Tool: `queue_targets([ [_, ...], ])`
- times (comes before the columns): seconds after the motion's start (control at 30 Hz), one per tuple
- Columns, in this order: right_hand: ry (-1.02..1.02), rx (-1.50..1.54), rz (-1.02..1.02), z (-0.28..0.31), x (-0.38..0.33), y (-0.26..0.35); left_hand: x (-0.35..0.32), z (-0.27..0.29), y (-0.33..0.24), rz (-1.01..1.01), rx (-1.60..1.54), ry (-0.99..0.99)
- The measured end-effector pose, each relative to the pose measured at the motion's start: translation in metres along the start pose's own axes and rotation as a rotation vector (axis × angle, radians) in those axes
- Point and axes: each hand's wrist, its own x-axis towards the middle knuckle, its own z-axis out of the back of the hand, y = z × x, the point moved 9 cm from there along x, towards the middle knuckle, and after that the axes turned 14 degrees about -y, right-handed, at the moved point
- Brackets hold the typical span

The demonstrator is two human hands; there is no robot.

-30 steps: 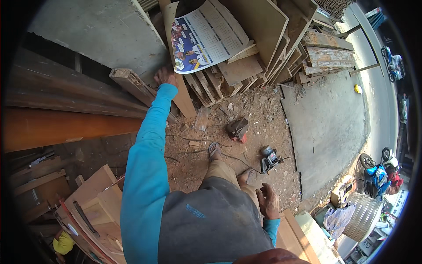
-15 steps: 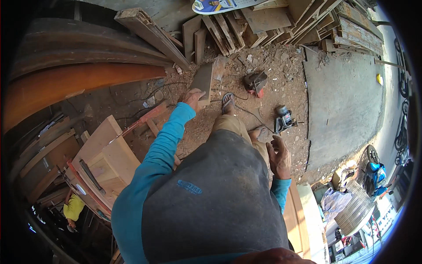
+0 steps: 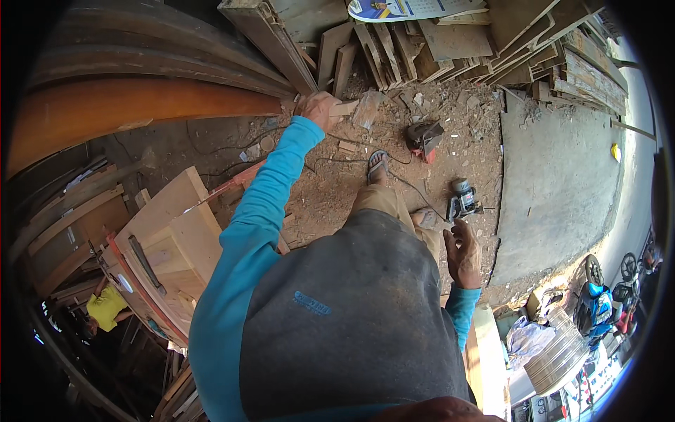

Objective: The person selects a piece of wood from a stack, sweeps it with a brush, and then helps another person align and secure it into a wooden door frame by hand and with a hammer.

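Left hand (image 3: 316, 111) closed on a pale wood piece (image 3: 344, 108) — far side, just right of the orange board (image 3: 155, 128).
Grasping looks done and letting go is not; what work remains beyond that does not show. Left arm reaches far and slightly left, nearly straight, wrist over the littered ground; right hand (image 3: 464, 259) hangs nearer, to the right — seemingly empty, fingers loosely curled beside the power tool (image 3: 461, 200).

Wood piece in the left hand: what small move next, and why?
Probably bring the right hand toward the wood piece to steady it: the left hand alone holds it, while the right looks empty and partly open.
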Motion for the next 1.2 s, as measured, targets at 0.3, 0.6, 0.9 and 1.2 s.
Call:
queue_targets([
  [0.3, -0.150, -0.001, -0.155, 0.005, -0.043, -0.031, 0.076, 0.069, -0.052, -0.221, 0.183, -0.414],
  [0.6, -0.272, 0.045, -0.310, 0.011, -0.116, -0.069, -0.054, -0.129, 0.064, 0.557, -0.305, 0.428],
  [0.9, -0.671, 0.081, -0.564, 0.026, -0.272, -0.120, -0.174, -0.224, -0.041, -0.118, 0.064, 0.958],
  [1.2, -0.924, 0.136, -0.720, 0.034, -0.417, -0.155, -0.212, -0.252, -0.195, -0.328, 0.025, 1.086],
])
